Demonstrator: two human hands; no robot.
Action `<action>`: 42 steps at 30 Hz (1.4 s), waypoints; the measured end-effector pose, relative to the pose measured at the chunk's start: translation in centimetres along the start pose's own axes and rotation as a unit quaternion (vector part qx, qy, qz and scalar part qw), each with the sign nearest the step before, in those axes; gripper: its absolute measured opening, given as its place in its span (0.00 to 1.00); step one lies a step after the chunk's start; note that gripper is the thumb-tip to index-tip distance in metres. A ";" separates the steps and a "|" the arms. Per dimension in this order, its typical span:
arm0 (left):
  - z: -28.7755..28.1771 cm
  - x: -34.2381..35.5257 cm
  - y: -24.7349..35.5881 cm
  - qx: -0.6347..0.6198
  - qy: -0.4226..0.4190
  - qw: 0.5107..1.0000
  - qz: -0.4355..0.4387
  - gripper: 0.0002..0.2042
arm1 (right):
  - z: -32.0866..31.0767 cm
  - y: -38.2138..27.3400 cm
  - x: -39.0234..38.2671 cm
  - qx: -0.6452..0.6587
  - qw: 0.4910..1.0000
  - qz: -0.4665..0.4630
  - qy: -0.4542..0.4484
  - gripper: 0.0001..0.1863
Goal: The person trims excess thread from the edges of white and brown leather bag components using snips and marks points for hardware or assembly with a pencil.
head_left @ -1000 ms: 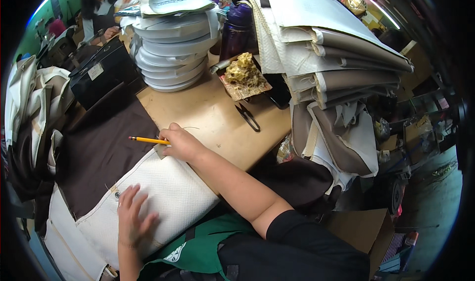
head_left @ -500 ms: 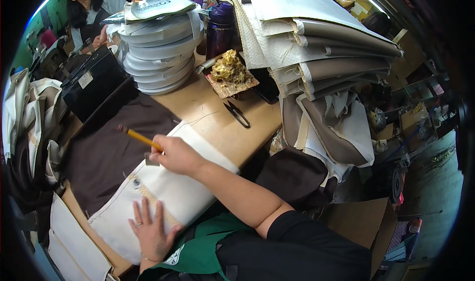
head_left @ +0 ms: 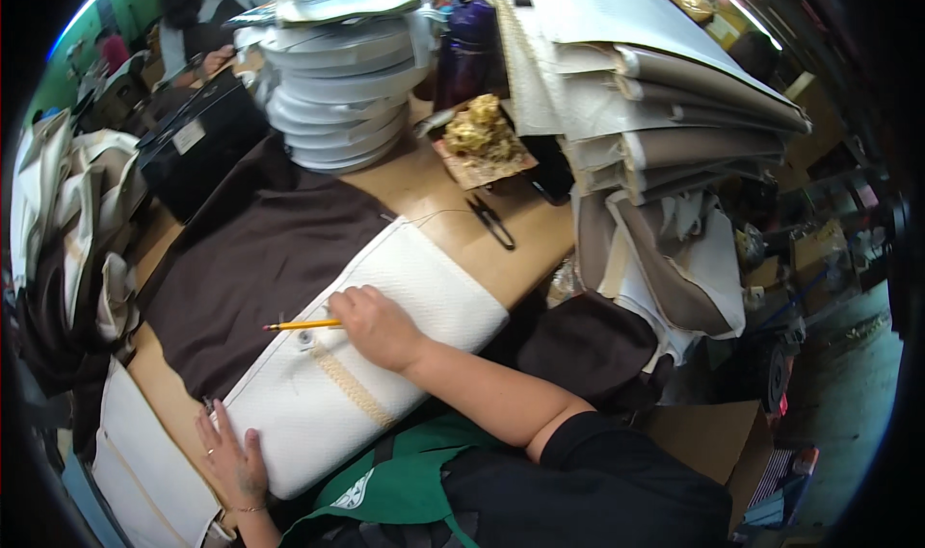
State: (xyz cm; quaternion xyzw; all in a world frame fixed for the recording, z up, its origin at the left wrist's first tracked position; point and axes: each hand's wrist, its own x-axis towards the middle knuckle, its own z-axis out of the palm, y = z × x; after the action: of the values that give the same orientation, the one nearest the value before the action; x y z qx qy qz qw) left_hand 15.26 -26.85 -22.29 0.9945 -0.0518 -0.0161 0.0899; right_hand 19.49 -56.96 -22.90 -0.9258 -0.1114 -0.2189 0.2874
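While right hand [head_left: 378, 326] grips yellow pencil [head_left: 301, 325] — left hand [head_left: 231, 461] flat on white panel [head_left: 385, 355]

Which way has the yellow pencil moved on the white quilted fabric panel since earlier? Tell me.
Yes. The yellow pencil moved down the white quilted fabric panel toward the person, away from the black scissors.

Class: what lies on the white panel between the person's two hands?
In the head view, a beige lace strip on the white panel lies between the right hand and left hand.
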 end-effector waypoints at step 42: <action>-1.2 2.5 -4.3 -0.256 0.190 0.928 -0.194 0.15 | 7.5 -8.9 4.1 0.210 0.969 0.011 -0.126 0.05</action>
State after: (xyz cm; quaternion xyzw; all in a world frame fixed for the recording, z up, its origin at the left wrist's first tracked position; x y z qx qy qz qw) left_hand 18.22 -22.66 -22.00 0.9126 0.1660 0.1431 0.3452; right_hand 22.71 -45.01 -22.21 -0.8660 -0.1798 -0.0688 0.4615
